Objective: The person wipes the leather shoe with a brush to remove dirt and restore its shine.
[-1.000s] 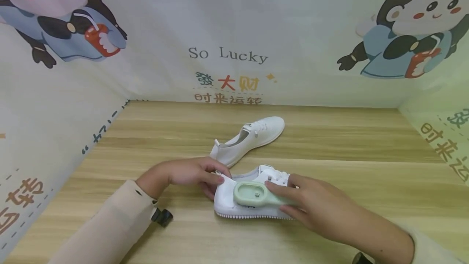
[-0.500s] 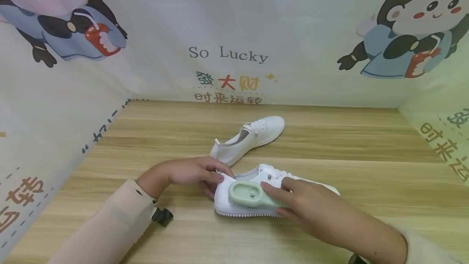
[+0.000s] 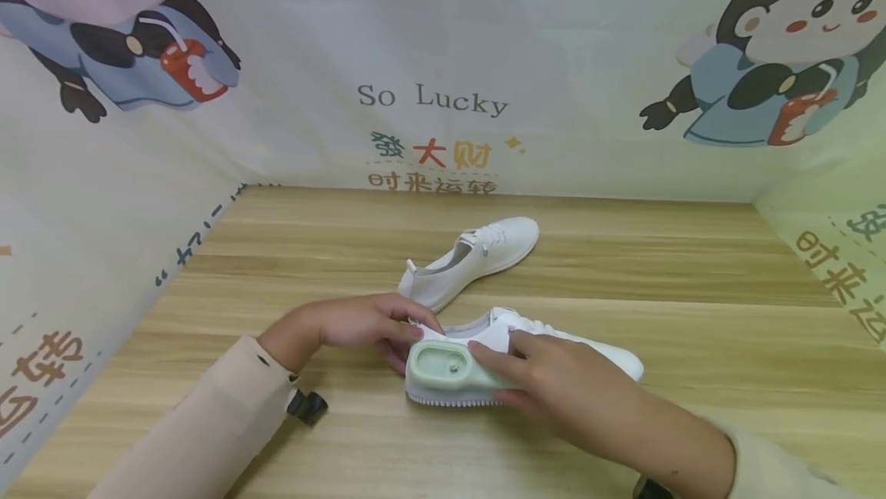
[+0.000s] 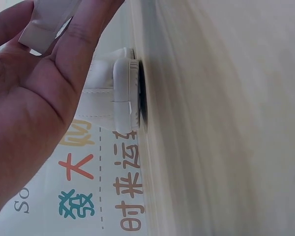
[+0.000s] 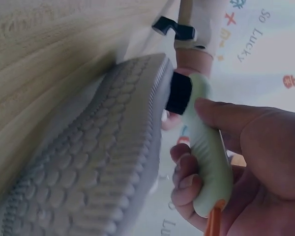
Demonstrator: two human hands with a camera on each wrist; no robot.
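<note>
A white lace-up shoe (image 3: 493, 337) lies with its toe to the right in the head view. At its heel my left hand (image 3: 367, 324) pinches the collar edge; in the left wrist view a white strip (image 4: 43, 27) shows between the fingers. My right hand (image 3: 571, 384) grips a pale green brush (image 3: 441, 364) by its handle, its head over the heel side of the shoe. In the right wrist view the black bristles (image 5: 179, 93) touch the shoe near the bumpy sole (image 5: 96, 147), and an orange cord (image 5: 214, 220) hangs from the handle.
Behind the near shoe rests a second white shoe (image 3: 508, 239), toe pointing to the back right. Wood-patterned tabletop (image 3: 657, 268) lies under both. A printed cloth wall (image 3: 574, 122) with cartoon figures and lettering encloses the back and sides.
My right hand has slid the brush leftward along the shoe's side to the heel, uncovering the toe. My left hand keeps its hold at the heel.
</note>
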